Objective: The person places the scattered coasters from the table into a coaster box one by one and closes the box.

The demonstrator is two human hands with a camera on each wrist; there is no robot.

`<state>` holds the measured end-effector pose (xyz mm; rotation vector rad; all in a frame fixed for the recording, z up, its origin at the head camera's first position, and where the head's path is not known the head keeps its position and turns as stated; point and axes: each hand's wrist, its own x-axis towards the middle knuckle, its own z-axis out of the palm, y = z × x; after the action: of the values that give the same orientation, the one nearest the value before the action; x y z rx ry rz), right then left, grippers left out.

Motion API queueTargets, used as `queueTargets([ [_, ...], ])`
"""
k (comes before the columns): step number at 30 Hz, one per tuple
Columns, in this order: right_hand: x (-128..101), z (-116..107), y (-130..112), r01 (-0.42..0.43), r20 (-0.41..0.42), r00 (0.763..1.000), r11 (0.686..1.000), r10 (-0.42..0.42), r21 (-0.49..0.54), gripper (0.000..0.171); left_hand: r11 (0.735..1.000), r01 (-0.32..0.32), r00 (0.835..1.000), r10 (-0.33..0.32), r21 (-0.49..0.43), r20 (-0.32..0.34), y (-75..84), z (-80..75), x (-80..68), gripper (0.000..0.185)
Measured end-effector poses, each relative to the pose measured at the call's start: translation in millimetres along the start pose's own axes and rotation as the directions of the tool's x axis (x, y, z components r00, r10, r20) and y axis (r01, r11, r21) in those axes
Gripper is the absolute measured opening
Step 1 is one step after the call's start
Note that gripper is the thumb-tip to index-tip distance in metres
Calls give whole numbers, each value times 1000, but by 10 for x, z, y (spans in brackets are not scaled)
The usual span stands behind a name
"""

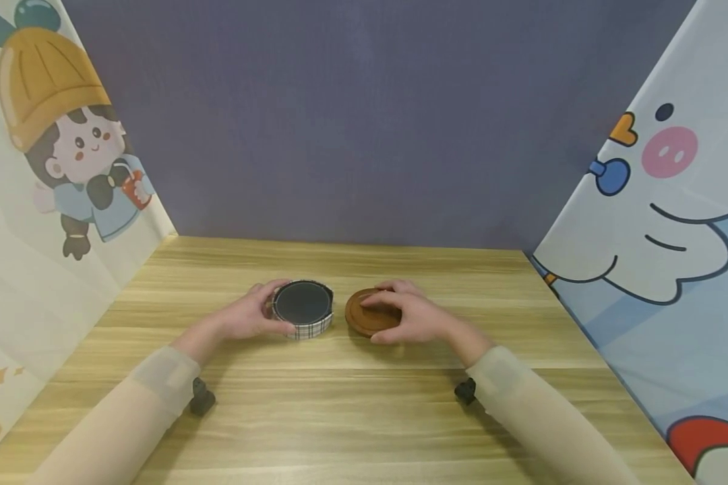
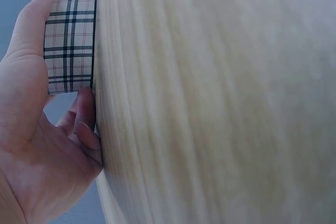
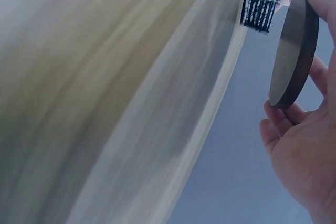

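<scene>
A round, low box (image 1: pixel 303 303) with a dark top and a black-and-white plaid side stands on the table, left of centre. My left hand (image 1: pixel 249 318) grips it from the left, thumb at the near side and fingers round the far side. The plaid side (image 2: pixel 71 35) fills the upper left of the left wrist view. To its right, my right hand (image 1: pixel 415 316) holds a round brown wooden disc (image 1: pixel 356 315) by the edge. In the right wrist view the disc (image 3: pixel 296 51) is tilted and raised off the table. A narrow gap separates disc and box.
The wood-grain table (image 1: pixel 340 417) extends all round both hands. A dark grey-blue panel (image 1: pixel 352 121) stands along its back edge. Cartoon-printed panels flank it on the left (image 1: pixel 12 283) and right (image 1: pixel 691 249).
</scene>
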<state>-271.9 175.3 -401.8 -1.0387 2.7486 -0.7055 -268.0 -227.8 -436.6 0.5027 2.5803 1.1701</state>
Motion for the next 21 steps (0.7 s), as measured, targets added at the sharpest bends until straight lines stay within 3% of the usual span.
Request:
queueTargets([
  [8, 165, 5, -162, 40, 12, 999, 998, -40, 40, 70, 1000, -3, 1000, 3, 11, -7, 22, 3, -2, 112],
  [21, 514, 53, -375, 79, 8, 997, 997, -79, 20, 70, 1000, -1, 1000, 1, 18, -2, 18, -4, 2, 113],
])
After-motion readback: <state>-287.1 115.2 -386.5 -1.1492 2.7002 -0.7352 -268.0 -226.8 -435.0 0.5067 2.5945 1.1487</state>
